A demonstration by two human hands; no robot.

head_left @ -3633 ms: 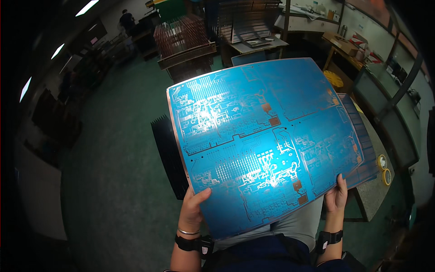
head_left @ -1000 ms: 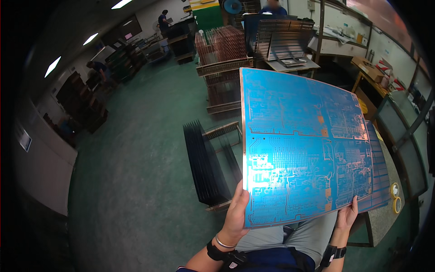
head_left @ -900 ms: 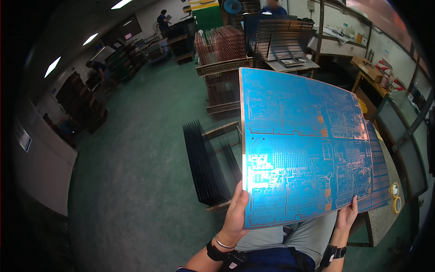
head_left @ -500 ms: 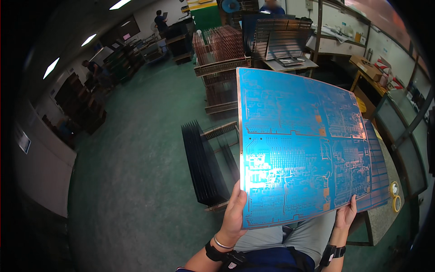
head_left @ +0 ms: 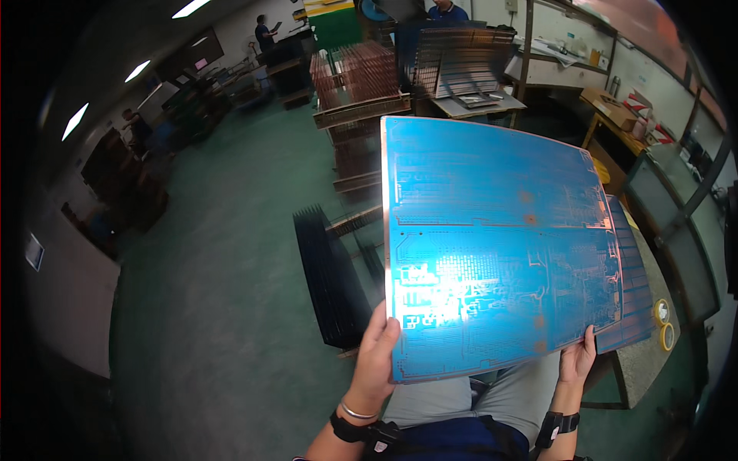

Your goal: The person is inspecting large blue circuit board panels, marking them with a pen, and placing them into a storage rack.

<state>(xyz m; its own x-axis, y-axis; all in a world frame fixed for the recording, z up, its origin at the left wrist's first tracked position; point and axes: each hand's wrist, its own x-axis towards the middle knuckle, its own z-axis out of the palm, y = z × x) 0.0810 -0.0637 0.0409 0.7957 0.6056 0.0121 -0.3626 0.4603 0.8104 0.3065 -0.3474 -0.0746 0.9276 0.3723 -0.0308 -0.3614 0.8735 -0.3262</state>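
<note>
Blue circuit panel (head_left: 500,246), copper-edged, held up and tilted over the grey-trousered lap (head_left: 438,399), with strong glare washing out the tracks at lower left. Left hand (head_left: 374,352) closed on the lower left edge, thumb on the upper face, fingers hidden behind. Right hand (head_left: 578,359) pinching the lower edge near the right corner, thumb at the rim, fingers partly covered.

Just right, partly hidden under the panel's outline, darker panels (head_left: 636,280) on a speckled table (head_left: 649,376); impossible to tell whether touching. At that table's outer edge, two yellow tape rolls (head_left: 666,336). Beyond the left edge, on the green floor (head_left: 207,284), a black slotted rack (head_left: 330,284), right part blocked from sight by the panel.

Farther ahead, a stacked rack of reddish-brown uprights (head_left: 357,77), then a dark rack (head_left: 461,65) with a co-worker (head_left: 450,11) behind. Right, a yellow bench with a cardboard box (head_left: 619,115).
</note>
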